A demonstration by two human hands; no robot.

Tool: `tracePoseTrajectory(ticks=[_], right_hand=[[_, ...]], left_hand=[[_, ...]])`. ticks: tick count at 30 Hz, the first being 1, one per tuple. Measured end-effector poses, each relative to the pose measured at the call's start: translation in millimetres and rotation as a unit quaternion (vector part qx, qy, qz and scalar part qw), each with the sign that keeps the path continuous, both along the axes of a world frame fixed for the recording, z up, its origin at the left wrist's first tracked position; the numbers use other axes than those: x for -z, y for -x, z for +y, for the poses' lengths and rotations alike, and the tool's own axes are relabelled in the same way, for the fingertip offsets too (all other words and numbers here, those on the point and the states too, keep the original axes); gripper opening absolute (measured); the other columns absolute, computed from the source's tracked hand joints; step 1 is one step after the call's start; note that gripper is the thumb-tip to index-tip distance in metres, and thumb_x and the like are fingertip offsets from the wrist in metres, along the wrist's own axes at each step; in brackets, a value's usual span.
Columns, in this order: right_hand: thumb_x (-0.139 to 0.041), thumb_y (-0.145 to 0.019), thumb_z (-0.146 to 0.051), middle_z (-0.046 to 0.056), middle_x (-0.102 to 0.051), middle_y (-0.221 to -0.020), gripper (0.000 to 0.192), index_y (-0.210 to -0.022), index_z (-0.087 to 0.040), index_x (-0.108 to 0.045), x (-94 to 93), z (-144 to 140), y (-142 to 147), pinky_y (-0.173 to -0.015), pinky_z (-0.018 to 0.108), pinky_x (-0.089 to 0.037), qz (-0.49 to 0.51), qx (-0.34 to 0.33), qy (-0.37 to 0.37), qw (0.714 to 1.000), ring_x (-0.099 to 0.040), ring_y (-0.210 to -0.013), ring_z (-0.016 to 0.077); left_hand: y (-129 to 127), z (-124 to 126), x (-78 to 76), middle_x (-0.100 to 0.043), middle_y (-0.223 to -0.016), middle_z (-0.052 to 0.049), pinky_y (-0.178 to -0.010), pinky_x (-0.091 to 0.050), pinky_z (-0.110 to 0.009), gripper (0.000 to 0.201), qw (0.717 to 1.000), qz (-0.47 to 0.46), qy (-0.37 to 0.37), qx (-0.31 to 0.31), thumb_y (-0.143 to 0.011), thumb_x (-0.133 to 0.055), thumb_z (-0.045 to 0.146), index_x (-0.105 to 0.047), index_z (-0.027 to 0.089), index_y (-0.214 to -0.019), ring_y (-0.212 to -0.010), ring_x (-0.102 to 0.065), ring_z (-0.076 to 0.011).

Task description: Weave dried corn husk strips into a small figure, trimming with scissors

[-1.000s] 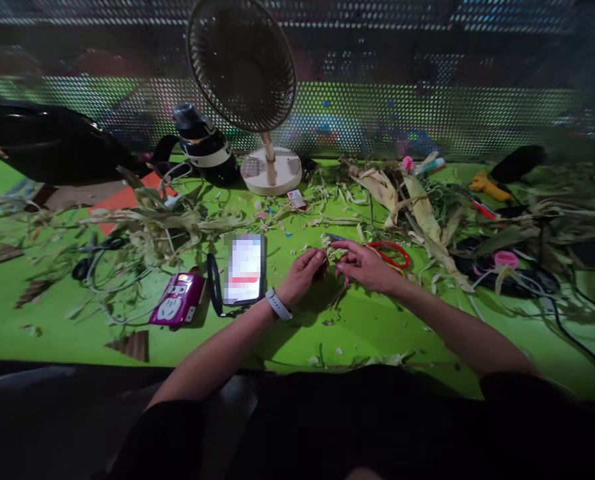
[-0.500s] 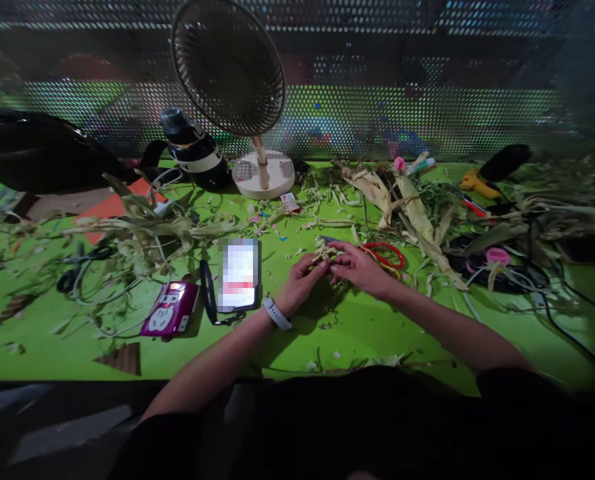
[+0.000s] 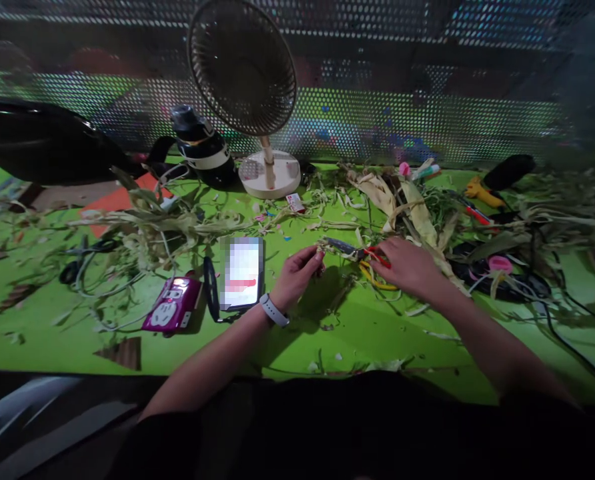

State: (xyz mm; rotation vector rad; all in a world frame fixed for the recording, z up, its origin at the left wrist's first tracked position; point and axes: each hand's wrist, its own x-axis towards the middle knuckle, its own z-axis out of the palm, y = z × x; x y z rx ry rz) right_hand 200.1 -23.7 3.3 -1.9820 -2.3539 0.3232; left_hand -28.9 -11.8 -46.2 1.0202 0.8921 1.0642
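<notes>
My left hand (image 3: 300, 270), with a pale wristband (image 3: 274, 311) at its wrist, pinches a small bunch of pale dried husk strips (image 3: 323, 247) between thumb and fingers. My right hand (image 3: 408, 265) is closed at the red handle of a pair of scissors (image 3: 341, 247). The scissors have red and yellow handles, and their dark blades point left, toward the left hand. Part of the red loop is hidden under the right fingers. A few loose fibres (image 3: 340, 297) lie on the green tabletop (image 3: 357, 333) below the hands.
A phone (image 3: 241, 275) with a lit screen and a purple socket block (image 3: 173, 305) stand left. Behind are a fan (image 3: 269, 175), a dark bottle (image 3: 205, 157) and corn husks (image 3: 417, 213). A yellow-and-black tool (image 3: 485, 192) and cables (image 3: 552, 327) lie right. Scraps litter the table.
My right hand has left the husk bunch and moved right onto the scissors' handles. The left hand keeps the bunch. The view has shifted slightly.
</notes>
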Motion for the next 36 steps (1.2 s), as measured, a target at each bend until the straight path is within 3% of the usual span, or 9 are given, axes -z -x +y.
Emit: tracePoseTrajectory(ticks=[2,6,9,13,19,23,27,30,36], right_hand=[[-0.054,-0.083,-0.038,0.021,-0.062,-0.106,0.035,-0.103,-0.011,-0.06,6.8,-5,-7,-0.065,0.037,-0.046,-0.08,-0.011,0.021,0.997,-0.06,-0.093,0.0339],[-0.052,-0.081,-0.034,0.021,-0.061,-0.109,0.04,-0.113,-0.01,-0.053,19.9,-7,-11,-0.065,0.035,-0.044,-0.106,-0.019,0.049,0.993,-0.06,-0.096,0.0331],[-0.053,-0.079,-0.034,0.018,-0.064,-0.103,0.041,-0.113,-0.012,-0.052,23.2,0,-14,-0.059,0.032,-0.041,-0.099,-0.013,0.075,0.992,-0.063,-0.086,0.0299],[-0.053,-0.077,-0.038,0.012,-0.068,-0.087,0.039,-0.108,-0.016,-0.054,25.7,7,-15,-0.052,0.029,-0.035,-0.102,0.01,0.098,0.99,-0.063,-0.068,0.0254],[-0.051,-0.077,-0.035,0.007,-0.068,-0.075,0.023,-0.093,-0.019,-0.058,28.4,7,-18,-0.051,0.027,-0.034,-0.066,0.053,0.115,0.99,-0.061,-0.061,0.0213],[-0.053,-0.077,-0.033,0.006,-0.07,-0.081,0.024,-0.096,-0.02,-0.054,31.2,5,-28,-0.056,0.027,-0.04,0.072,0.072,0.047,0.994,-0.062,-0.066,0.0199],[-0.057,-0.074,-0.032,0.008,-0.07,-0.088,0.032,-0.103,-0.019,-0.051,36.4,3,-32,-0.065,0.031,-0.047,0.183,0.053,-0.037,0.981,-0.064,-0.073,0.0217],[-0.058,-0.075,-0.034,0.008,-0.069,-0.087,0.031,-0.101,-0.019,-0.051,39.1,-1,-30,-0.065,0.032,-0.048,0.227,0.012,-0.025,0.974,-0.064,-0.072,0.0215],[-0.059,-0.077,-0.049,0.004,-0.067,-0.075,0.033,-0.093,-0.02,-0.053,31.0,-7,-21,-0.058,0.027,-0.043,0.202,0.005,-0.02,0.979,-0.059,-0.06,0.0166]], left_hand=[[0,0,0.3,-0.058,-0.064,0.004,-0.057,-0.046,-0.019,0.03,1.0,-0.001,0.003,0.005,-0.073,-0.07,0.043,-0.064,0.015,-0.084,-0.057,-0.052,-0.0054],[1,0,2.3,-0.068,-0.082,-0.003,-0.052,-0.048,-0.019,0.037,0.999,-0.005,0.039,0.026,-0.073,-0.07,0.044,-0.064,0.016,-0.097,-0.07,-0.065,-0.012],[2,0,3.3,-0.071,-0.098,-0.008,-0.054,-0.05,-0.02,0.048,1.0,0.003,0.023,0.016,-0.072,-0.072,0.04,-0.06,0.017,-0.113,-0.082,-0.07,-0.0175],[3,0,2.2,-0.073,-0.09,-0.006,-0.055,-0.052,-0.02,0.056,0.999,0.022,-0.028,-0.01,-0.072,-0.073,0.034,-0.053,0.019,-0.123,-0.078,-0.071,-0.018],[5,-2,-1.7,-0.072,-0.087,-0.007,-0.044,-0.051,-0.018,0.047,0.994,0.072,-0.067,-0.042,-0.075,-0.071,0.036,-0.049,0.017,-0.112,-0.072,-0.072,-0.0197],[6,0,-3.5,-0.073,-0.085,-0.006,-0.046,-0.051,-0.018,0.045,0.995,0.068,-0.063,-0.044,-0.075,-0.07,0.037,-0.046,0.017,-0.108,-0.068,-0.072,-0.0186],[7,3,-1.8,-0.073,-0.088,-0.007,-0.052,-0.054,-0.022,0.052,0.996,0.058,-0.066,-0.033,-0.075,-0.07,0.038,-0.046,0.018,-0.117,-0.071,-0.072,-0.0187],[8,6,1.6,-0.072,-0.093,-0.009,-0.058,-0.054,-0.024,0.05,0.996,0.041,-0.072,-0.027,-0.076,-0.068,0.041,-0.05,0.017,-0.116,-0.076,-0.071,-0.0181],[10,9,0.9,-0.066,-0.067,0.0,-0.046,-0.039,-0.018,0.036,0.999,0.009,-0.031,-0.015,-0.075,-0.068,0.045,-0.06,0.015,-0.093,-0.051,-0.057,-0.0068]])
